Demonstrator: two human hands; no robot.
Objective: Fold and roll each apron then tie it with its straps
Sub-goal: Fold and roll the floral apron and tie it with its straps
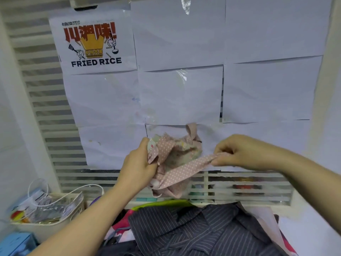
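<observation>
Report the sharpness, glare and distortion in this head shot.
Head view: the light is even and soft, with only faint shadows; glare sits on the clear tape; the poster print reads sharp; the left hand, right hand and pink apron are fairly sharp; the basket at lower left is soft; the slatted blind bends toward the left edge, a wide-angle effect.

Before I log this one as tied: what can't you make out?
Head view:
- Any knot on the pink apron: covered by the left hand and its own folds.
- End of the strap: inside the right hand.
- Striped cloth: cut off by bottom edge.
- Basket contents: blurred.
</observation>
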